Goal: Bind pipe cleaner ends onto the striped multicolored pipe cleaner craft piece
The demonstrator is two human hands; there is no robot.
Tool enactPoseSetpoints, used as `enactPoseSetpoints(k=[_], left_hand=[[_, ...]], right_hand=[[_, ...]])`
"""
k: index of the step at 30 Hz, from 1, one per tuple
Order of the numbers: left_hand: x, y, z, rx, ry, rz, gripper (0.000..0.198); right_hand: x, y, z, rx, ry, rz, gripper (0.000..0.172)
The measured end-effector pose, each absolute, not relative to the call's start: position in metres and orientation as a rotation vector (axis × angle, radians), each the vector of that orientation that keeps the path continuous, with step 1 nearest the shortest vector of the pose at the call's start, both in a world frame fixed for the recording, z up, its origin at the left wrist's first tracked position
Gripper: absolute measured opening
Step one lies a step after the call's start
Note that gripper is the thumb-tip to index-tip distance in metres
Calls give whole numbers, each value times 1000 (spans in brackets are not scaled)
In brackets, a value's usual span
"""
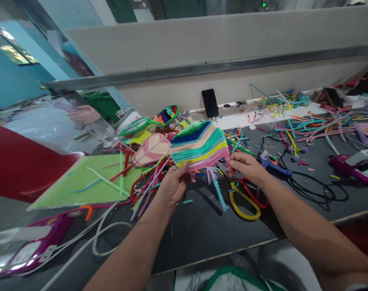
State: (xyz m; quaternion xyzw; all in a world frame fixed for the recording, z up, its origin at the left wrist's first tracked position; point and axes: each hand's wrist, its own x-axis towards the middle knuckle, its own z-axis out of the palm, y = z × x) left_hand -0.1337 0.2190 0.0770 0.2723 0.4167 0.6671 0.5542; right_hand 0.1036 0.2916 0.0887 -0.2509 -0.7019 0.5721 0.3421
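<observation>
I am holding up a striped, fan-shaped panel of fuzzy pipe cleaners [199, 145], banded in blue, teal, yellow and pink, just above the dark grey table [202, 230]. My left hand [172, 184] is gripping the panel's lower left edge, with the thumb and fingers closed on it. My right hand [246, 165] is pinching its lower right corner, where loose pink ends are sticking out. Pale twisted strands are hanging from the panel's bottom edge between my two hands. A pink leaf-shaped pipe-cleaner piece [150, 149] is lying just left of the panel, and a flat light-green sheet [81, 182] is lying further left of it. Behind the panel, a black phone [210, 103] is leaning upright against the wall. Below and to the right of the panel, a yellow looped cord [243, 204] is resting on the table beside my right wrist. A blue glue gun [275, 166] is lying just right of that hand. Far to the right of the panel, a tangle of loose coloured pipe cleaners [311, 125] is spreading across the table.
</observation>
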Motion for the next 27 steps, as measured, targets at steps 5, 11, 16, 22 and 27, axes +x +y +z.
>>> enactPoseSetpoints(k=[5,11,16,22,27], left_hand=[[-132,219,76,673,976,1584,21],[-132,218,74,740,983,1531,28],[-137,219,75,775,982,1439,39],[-142,218,75,865,1093,1338,37],[-140,216,76,863,1131,1311,37]], right_hand=[[99,289,85,-687,-1557,1661,28],[98,293,80,-660,-1462,1648,24],[98,297,78,-736,-1378,1685,26],[97,299,75,-748,-1285,1770,26],[96,299,72,-685,-1183,1870,25]])
